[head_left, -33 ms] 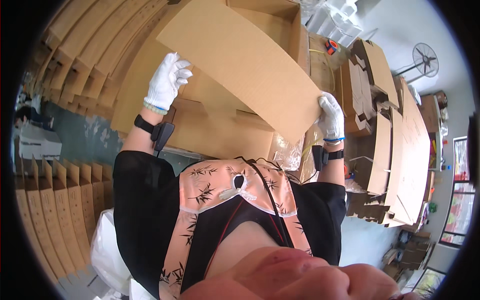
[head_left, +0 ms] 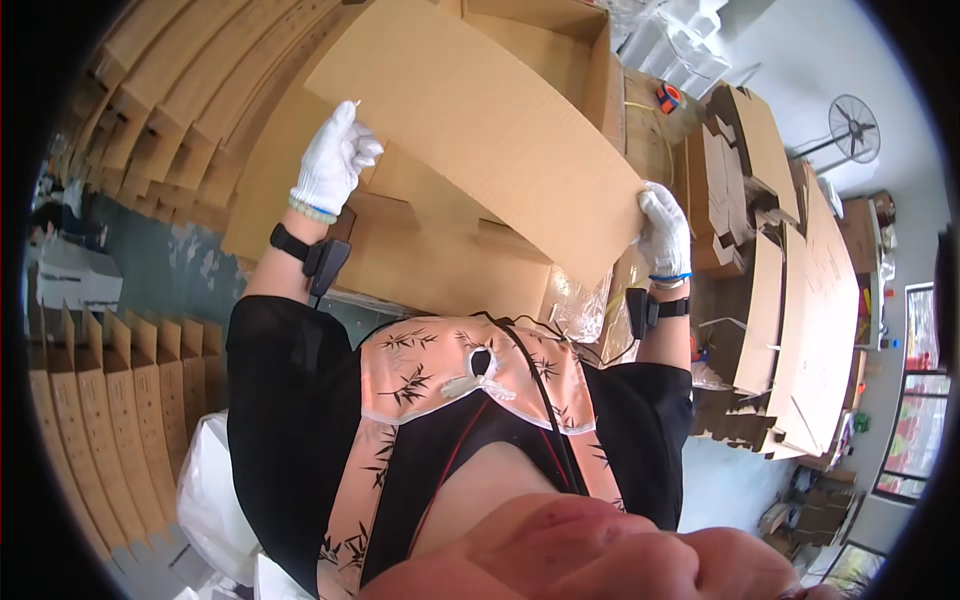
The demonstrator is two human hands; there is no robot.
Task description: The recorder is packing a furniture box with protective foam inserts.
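A long flat brown cardboard sheet (head_left: 480, 130) slants across in front of me, its far left end higher than its near right end. My right hand (head_left: 664, 232), in a white knitted glove, is closed on the sheet's right edge. My left hand (head_left: 335, 165), gloved the same way, is by the sheet's lower left edge. One finger points up and the others are loosely bent, with nothing seen in them. Beneath the sheet lies a larger piece of folded cardboard (head_left: 420, 265), partly hidden. An open cardboard box (head_left: 540, 50) stands behind the sheet.
Rows of folded cardboard (head_left: 190, 110) stand at the far left, with more upright cartons (head_left: 120, 420) at the near left. Stacked flattened boxes (head_left: 800, 310) fill the right. An orange and black tape measure (head_left: 669, 97) lies beyond my right hand. A fan (head_left: 853, 128) stands farther back.
The fingers of my left hand have bent in a little and lie closer together. The sheet and my right hand keep nearly the same place.
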